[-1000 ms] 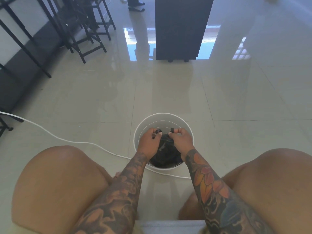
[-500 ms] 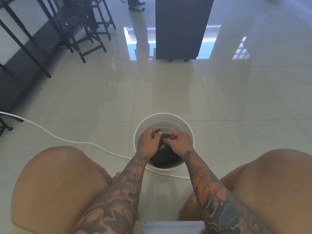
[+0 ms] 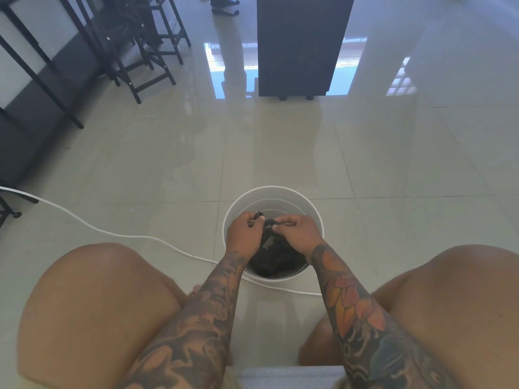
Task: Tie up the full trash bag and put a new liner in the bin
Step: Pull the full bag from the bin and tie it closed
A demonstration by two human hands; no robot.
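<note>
Head view shows both hands over the white bin (image 3: pixel 316 220), closer together than a second ago. Then they held two separate black ends of the trash bag (image 3: pixel 271 255) apart above the bin's mouth; now the left hand (image 3: pixel 243 235) and the right hand (image 3: pixel 299 234) meet at the middle, and the ends are drawn into one small dark bunch between them. I judge this to be the knot being formed or pulled snug, so the tying step is under way but not finished, and the new liner is still to come.

Left fingers (image 3: pixel 252 220) are curled and pinch a dark loop of bag plastic at the far side of the bunch. Right fingers (image 3: pixel 283 221) are curled too, pinching the other strand just beside it. Whether the strands have already crossed cannot be told; the knot is too small and dark.

The bin stands on the tiled floor (image 3: pixel 168 164) between the person's knees. Inside it sits the black bag, filling the near half of the bin's mouth, with pale bare wall showing on the far side. What the bag holds is hidden. No spare liner shows near the bin. A white cable (image 3: pixel 112 233) runs along the floor, passing close against the bin's near side.
</note>
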